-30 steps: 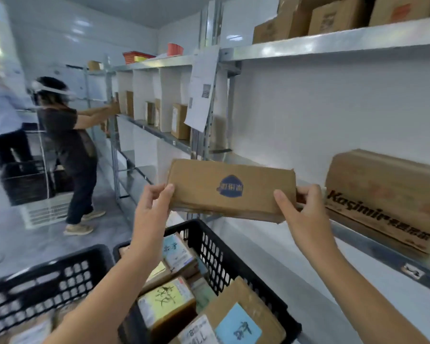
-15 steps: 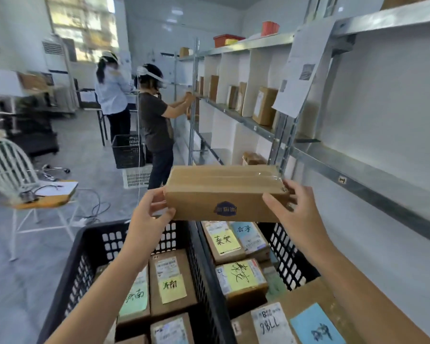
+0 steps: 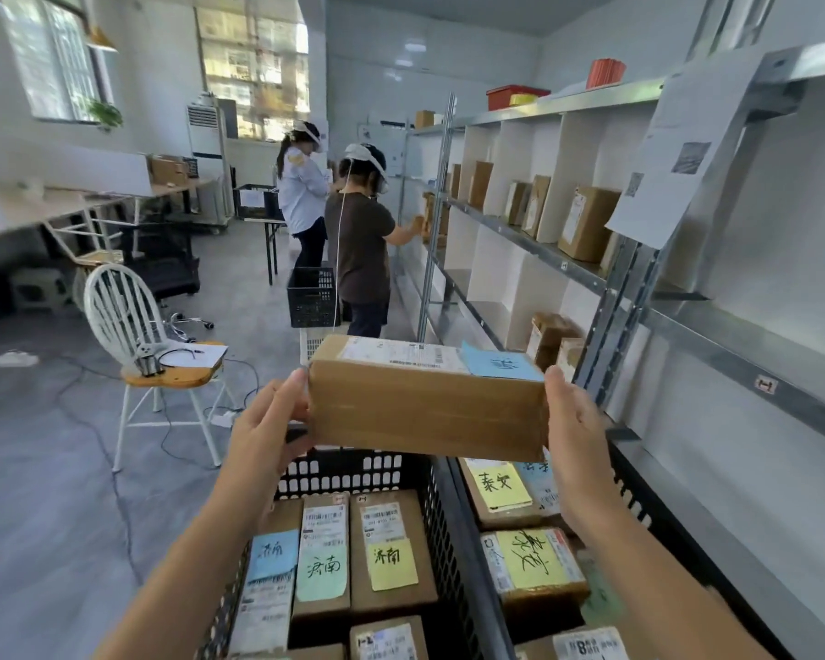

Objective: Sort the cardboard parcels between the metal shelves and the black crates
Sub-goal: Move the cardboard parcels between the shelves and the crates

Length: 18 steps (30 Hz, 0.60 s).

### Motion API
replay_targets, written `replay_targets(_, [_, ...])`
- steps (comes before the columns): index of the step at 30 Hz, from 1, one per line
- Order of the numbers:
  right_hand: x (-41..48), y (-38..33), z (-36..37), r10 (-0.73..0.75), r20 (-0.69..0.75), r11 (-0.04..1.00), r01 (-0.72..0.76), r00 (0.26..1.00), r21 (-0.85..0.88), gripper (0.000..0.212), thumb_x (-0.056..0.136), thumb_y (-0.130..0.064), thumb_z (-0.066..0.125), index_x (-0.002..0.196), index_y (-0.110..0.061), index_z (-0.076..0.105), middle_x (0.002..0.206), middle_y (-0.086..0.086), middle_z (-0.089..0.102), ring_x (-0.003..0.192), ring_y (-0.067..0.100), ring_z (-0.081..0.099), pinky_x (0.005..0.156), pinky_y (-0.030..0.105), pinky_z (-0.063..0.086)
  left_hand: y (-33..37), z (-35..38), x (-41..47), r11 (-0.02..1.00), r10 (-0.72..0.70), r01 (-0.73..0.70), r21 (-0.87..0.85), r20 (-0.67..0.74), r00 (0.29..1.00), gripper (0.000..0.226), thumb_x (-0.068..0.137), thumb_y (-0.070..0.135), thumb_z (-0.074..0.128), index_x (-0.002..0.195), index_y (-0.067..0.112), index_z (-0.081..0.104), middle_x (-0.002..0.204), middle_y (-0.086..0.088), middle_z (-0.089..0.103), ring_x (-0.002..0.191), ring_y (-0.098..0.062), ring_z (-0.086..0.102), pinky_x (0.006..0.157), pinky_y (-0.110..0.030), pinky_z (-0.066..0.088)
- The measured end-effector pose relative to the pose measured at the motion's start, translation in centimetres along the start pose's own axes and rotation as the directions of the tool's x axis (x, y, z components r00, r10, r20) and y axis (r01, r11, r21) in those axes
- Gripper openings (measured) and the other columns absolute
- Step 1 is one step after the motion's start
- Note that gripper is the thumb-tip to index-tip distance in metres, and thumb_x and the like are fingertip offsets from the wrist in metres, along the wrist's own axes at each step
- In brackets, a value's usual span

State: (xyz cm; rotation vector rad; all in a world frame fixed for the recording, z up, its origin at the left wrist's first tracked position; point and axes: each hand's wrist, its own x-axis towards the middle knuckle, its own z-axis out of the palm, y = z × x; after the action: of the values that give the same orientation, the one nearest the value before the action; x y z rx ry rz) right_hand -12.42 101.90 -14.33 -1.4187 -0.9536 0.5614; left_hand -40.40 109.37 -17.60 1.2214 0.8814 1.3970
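A brown parcel is up in the air, held flat between two hands. It hangs over the two black crates, just above the far edge of the left crate and partly over the right crate. The left hand grasps its left end and the right hand grasps its right end. On each hand one of the fingers lies against the near top corner. The other fingers go round behind the parcel, where they are hidden. Both arms reach forward from the bottom of the view, and both hands point up. The parcel's long side faces us. On top of it are a white label and a blue note. Below, both crates hold more parcels with blue, green and yellow notes. Metal shelves run along the right wall, with boxes standing on them. Far off, two people stand by the shelves. A white chair stands on the floor at the left.
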Motion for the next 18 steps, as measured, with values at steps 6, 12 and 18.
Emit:
replay_targets(6, [-1.7, 3.7, 2.0, 0.039, 0.084, 0.999, -0.04, 0.996, 0.01, 0.016, 0.097, -0.036, 0.056, 0.112, -0.031, 0.057, 0.118, -0.002, 0.057, 0.107, 0.012, 0.054, 0.082, 0.033, 0.046, -3.2, -1.4, -2.2, 0.967, -0.243, 0.232, -0.102, -0.11, 0.964, 0.068, 0.066, 0.075, 0.066, 0.106, 0.02, 0.069, 0.107, -0.008, 0.073, 0.104, -0.027, 0.068, 0.084, -0.046, 0.059])
replay_targets(12, [-1.2, 4.8, 3.2, -0.007, 0.15, 1.0, 0.002, 0.989, 0.031, 0.023, 0.094, -0.025, 0.062, 0.116, -0.029, 0.057, 0.113, -0.005, 0.063, 0.096, -0.003, 0.061, 0.066, 0.013, 0.05, -3.4, -2.9, -2.2, 0.926, -0.375, 0.373, -0.064, -0.031, 0.926, 0.078, 0.055, 0.067, 0.081, 0.112, 0.015, 0.068, 0.104, -0.01, 0.076, 0.09, -0.03, 0.074, 0.077, -0.047, 0.061])
replay_targets(18, [-0.3, 5.2, 5.2, 0.32, 0.306, 0.919, -0.372, 0.897, 0.128, 0.065, 0.079, -0.057, 0.071, 0.134, -0.03, 0.047, 0.13, -0.003, 0.053, 0.119, 0.013, 0.056, 0.103, 0.045, 0.048, -3.0, -2.5, -2.4, 0.97, -0.233, 0.215, -0.117, -0.173, 0.957, 0.089, 0.056, 0.062, 0.08, 0.11, -0.005, 0.056, 0.108, -0.025, 0.069, 0.083, -0.029, 0.066, 0.079, -0.05, 0.055])
